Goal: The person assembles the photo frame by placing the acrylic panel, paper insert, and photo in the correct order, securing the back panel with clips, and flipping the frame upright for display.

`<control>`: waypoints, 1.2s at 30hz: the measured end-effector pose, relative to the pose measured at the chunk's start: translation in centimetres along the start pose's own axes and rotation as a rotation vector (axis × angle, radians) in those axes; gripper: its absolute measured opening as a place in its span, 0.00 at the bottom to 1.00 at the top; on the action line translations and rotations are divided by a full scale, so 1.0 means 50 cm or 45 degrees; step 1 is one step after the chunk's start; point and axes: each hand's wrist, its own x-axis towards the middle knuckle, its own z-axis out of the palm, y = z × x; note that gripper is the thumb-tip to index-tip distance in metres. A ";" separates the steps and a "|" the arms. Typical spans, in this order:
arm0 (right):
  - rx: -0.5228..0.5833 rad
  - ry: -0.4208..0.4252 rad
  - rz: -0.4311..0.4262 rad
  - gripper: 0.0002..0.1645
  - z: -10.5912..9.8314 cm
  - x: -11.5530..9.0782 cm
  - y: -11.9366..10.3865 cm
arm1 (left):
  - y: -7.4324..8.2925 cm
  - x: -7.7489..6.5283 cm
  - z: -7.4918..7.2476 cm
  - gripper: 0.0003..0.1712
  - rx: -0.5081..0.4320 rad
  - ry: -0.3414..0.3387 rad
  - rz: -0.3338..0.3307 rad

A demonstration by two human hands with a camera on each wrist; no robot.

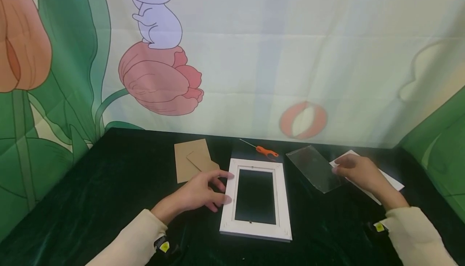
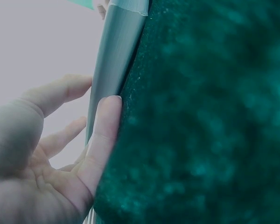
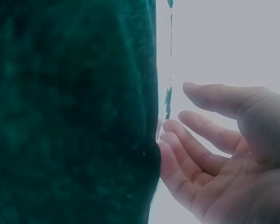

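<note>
A white picture frame [image 1: 283,201] lies with its back side up on the dark green cloth, and cloth shows through its opening. My left hand [image 1: 197,191] rests at the frame's left side, fingertips at the edge; the left wrist view shows a finger [image 2: 107,121] along the frame's side wall [image 2: 116,42]. Over at the right, my right hand [image 1: 361,173] is above a white sheet [image 1: 394,182] and partly hides it. Its thumb [image 3: 214,95] stands apart from the loosely bent fingers. Just left of that hand lies a clear sheet [image 1: 314,169].
Brown boards [image 1: 192,157], one overlapping the other, lie beyond my left hand. An orange-handled screwdriver [image 1: 267,151] sits past the frame's far edge. Behind the green cloth [image 1: 120,185] hangs a printed curtain [image 1: 232,56].
</note>
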 end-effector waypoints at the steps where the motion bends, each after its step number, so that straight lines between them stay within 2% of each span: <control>1: -0.009 0.002 0.002 0.29 0.000 0.000 0.000 | 0.000 0.000 0.000 0.38 -0.001 -0.001 0.000; 10: -0.053 0.029 0.006 0.28 -0.001 0.004 -0.004 | -0.001 0.001 0.000 0.38 0.003 0.007 0.007; 16: -0.045 -0.021 0.013 0.26 0.003 0.008 -0.006 | -0.001 0.000 0.001 0.38 -0.004 0.003 0.006; 26: -0.117 -0.066 0.011 0.31 0.005 0.021 -0.007 | -0.001 0.003 -0.003 0.38 -0.004 0.002 0.004; 36: -0.143 -0.114 0.120 0.42 0.005 0.019 -0.031 | 0.001 0.004 -0.002 0.38 -0.002 -0.005 0.006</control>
